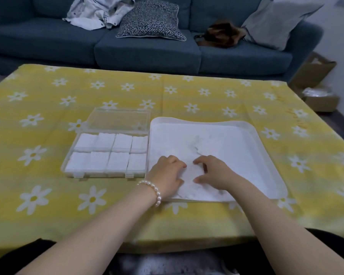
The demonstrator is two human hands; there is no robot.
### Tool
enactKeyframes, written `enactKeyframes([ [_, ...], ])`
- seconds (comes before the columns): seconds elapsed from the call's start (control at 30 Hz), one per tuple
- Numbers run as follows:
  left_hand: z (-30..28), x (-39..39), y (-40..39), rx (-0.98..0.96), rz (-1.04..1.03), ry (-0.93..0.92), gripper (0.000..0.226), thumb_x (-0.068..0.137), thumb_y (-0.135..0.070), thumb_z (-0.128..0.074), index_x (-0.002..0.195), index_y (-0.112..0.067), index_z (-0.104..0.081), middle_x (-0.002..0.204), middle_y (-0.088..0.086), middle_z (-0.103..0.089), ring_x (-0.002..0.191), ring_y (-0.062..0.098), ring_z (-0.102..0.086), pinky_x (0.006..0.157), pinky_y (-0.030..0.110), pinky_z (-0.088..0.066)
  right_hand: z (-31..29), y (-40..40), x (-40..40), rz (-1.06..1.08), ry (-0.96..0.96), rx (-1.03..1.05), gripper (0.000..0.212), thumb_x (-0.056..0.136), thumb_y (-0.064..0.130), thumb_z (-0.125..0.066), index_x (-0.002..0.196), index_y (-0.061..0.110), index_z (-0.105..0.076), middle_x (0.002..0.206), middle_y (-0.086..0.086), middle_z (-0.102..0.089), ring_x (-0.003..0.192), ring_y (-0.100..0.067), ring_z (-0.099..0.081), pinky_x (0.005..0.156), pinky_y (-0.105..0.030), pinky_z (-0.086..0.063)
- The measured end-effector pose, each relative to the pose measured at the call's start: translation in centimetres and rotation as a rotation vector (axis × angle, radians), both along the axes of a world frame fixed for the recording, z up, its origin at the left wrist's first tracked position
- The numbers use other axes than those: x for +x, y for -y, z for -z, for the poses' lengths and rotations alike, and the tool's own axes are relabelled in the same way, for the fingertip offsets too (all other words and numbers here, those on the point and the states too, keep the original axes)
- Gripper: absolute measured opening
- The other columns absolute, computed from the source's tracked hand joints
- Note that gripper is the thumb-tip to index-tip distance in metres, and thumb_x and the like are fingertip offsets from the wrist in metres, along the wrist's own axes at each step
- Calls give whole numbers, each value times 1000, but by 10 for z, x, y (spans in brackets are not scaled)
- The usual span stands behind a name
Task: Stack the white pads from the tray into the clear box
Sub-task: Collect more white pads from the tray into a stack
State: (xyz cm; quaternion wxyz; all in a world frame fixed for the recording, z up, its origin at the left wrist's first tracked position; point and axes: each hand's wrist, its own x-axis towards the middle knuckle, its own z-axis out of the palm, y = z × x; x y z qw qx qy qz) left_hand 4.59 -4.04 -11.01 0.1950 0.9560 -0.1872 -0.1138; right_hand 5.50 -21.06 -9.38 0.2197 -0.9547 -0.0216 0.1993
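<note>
Soft, crinkled white pads [189, 175] lie loose in the shallow white plastic tray [266, 155], and my left hand [168, 175] and right hand [213, 172] curl fingers round one heap at its near edge. Just left, the clear box [105, 153], lid flipped back, holds eight neat square stacks. Yellow daisy tablecloth [48, 175] underneath, blue sofa [147, 52] beyond.

Both forearms are bare to the bottom of the picture, with no sleeves showing. The left hand [168, 175] has a bracelet of round white pearl beads [153, 190] strung in a single row around its wrist. The right hand [214, 172] and its wrist wear nothing. Dark clothing covers the lap at the bottom corners.
</note>
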Motion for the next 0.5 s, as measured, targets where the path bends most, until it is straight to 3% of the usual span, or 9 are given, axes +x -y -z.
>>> enactKeyframes([
  [0.1,1,3,1,-35,-44,6,56,88,-29,-62,140,-23,-41,142,-1,-38,128,22,-33,101,25,-27,-3,0,5,20,-17,59,61,72,20,-79,125,21,-49,102,1,-44,91,-16,-46,78,-26,-38],
  [0.2,2,5,0,-93,-106,-28,61,85,-28,-67,139,-21,-41,140,0,-38,127,19,-36,101,25,-30,-2,-5,7,86,-16,231,73,68,9,-79,130,24,-43,111,0,-43,96,-17,-46,83,-26,-40],
  [0.3,5,4,0,-147,-138,-53,60,83,-26,-69,136,-19,-43,136,1,-39,121,18,-44,98,27,-37,2,-12,3,116,17,345,74,68,5,-78,130,25,-43,101,4,-45,97,-14,-45,79,-23,-38],
  [0.4,5,2,-1,-171,-148,-21,59,83,-25,-69,136,-18,-42,134,1,-38,119,18,-45,95,25,-37,5,-15,-1,116,98,341,66,69,5,-76,126,24,-47,85,19,-40,94,-13,-43,70,-22,-37],
  [0.5,1,6,-3,-240,-197,38,56,82,-20,-68,133,-17,-44,131,2,-40,117,19,-46,98,26,-37,0,-12,0,255,208,408,55,68,5,-77,115,23,-55,77,13,-45,80,-13,-48,63,-22,-37],
])
